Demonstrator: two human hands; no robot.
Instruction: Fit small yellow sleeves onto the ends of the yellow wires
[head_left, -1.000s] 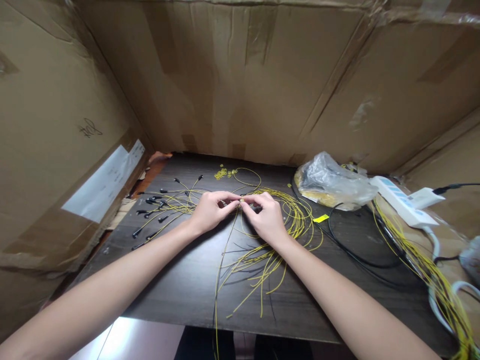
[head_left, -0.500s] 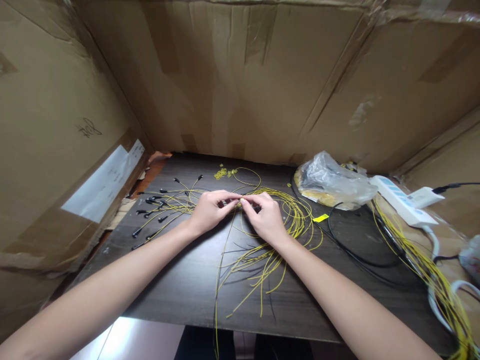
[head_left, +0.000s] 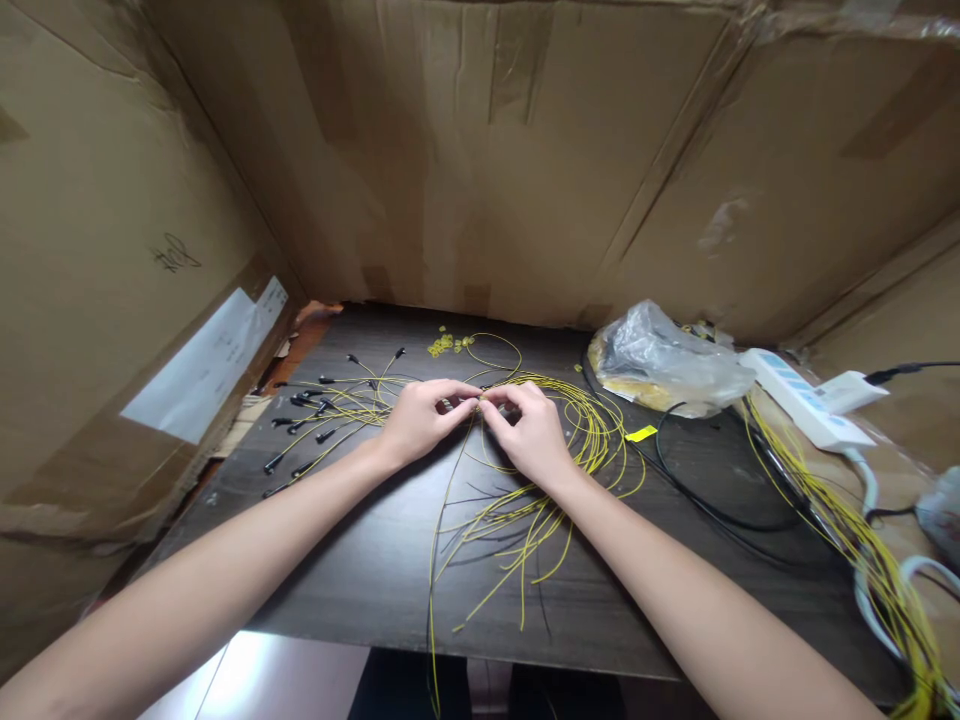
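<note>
Near the middle of the dark table, my left hand (head_left: 420,420) and my right hand (head_left: 531,430) meet with thumbs and forefingers pinched. What lies between the fingertips is too small to make out, though a thin wire (head_left: 442,510) hangs down from there past the front edge. Beneath and beside my right hand lies a coiled bundle of yellow wires (head_left: 600,425), its loose ends fanned toward the front. Left of my left hand, several yellow wires end in black connectors (head_left: 326,408). Small yellow pieces (head_left: 441,345) are scattered behind my hands.
A clear plastic bag (head_left: 660,360) sits at the back right, beside a white power strip (head_left: 806,400). A black cable (head_left: 697,510) and more yellow wires (head_left: 862,545) run along the right. A yellow tag (head_left: 641,434) lies near the coil. Cardboard walls (head_left: 450,170) surround the table.
My fingertips have drawn slightly closer together at the pinch. The hanging wire has shifted a little; the rest looks the same.
</note>
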